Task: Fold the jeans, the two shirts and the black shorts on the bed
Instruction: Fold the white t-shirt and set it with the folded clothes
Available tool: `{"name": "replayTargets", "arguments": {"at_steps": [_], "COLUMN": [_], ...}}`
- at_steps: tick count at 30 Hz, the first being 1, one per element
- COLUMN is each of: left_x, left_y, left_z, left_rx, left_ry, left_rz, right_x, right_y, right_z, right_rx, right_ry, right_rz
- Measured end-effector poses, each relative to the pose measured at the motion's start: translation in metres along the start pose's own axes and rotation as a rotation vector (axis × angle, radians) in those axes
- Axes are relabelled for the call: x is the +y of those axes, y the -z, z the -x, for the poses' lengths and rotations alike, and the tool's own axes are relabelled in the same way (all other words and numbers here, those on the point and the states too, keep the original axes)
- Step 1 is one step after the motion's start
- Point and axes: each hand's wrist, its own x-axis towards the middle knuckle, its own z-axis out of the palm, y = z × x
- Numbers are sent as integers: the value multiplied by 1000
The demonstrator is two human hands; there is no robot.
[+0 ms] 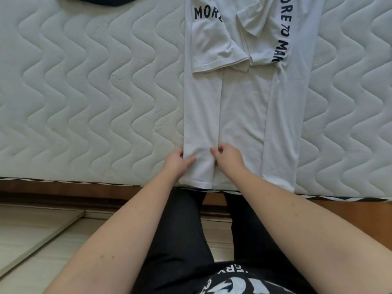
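Note:
A white T-shirt (241, 98) with black lettering lies lengthwise on the quilted mattress (84, 92), both long sides and the sleeves folded in toward its middle. Its hem reaches the near edge of the bed. My left hand (177, 163) pinches the left edge of the folded left panel close to the hem. My right hand (228, 157) pinches the inner edge of that same panel, a short way to the right. A dark garment (97, 0) shows only as a sliver at the top left; I cannot tell which piece it is.
The wooden bed frame (63, 188) runs below the mattress edge. My legs in dark trousers stand against it. A flat white board (38, 234) lies on the light floor at the left. Bare mattress lies on both sides of the shirt.

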Motion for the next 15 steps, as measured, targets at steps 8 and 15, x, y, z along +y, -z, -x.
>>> {"name": "replayTargets", "arguments": {"at_steps": [8,15], "left_x": [-26,-32], "left_y": [-16,-18], "left_z": [27,37], "left_rx": [31,257], "left_ry": [46,-69], "left_rz": [-89,-250], "right_x": [24,39], "right_y": [-23,-18], "right_z": [36,45], "right_rx": [-152,-1], "right_ry": [-41,-63], "right_rz": [64,117]}}
